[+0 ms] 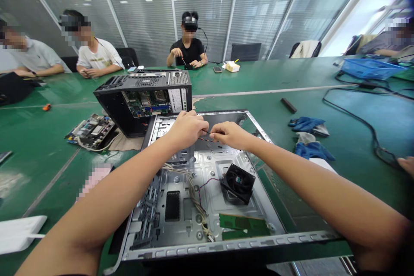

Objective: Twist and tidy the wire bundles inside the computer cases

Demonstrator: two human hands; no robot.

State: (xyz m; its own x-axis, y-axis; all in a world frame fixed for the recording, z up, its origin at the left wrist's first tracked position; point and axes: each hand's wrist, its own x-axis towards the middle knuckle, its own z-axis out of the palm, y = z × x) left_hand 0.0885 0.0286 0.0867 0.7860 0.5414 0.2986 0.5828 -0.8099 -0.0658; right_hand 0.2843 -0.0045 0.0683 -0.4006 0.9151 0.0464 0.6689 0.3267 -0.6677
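Observation:
My left hand (190,128) and my right hand (230,133) meet above the far part of an open metal computer case (207,159) lying flat. Both are closed in a pinch on a thin dark cable (207,133) that spans the small gap between the fingertips. A reddish-black wire hangs just below them. Inside the case, nearer to me, sit a black cooling fan (239,180) on its heatsink and two green memory modules (237,222). A bundle of pale cables (193,194) runs along the case floor.
Beyond the case stands another computer tower (142,95) with its side open. A circuit board (93,131) lies left of it. To the right are blue gloves (307,125), a dark bar (288,105), black cables (355,112) and a blue basket (368,69). Several people sit around the green table.

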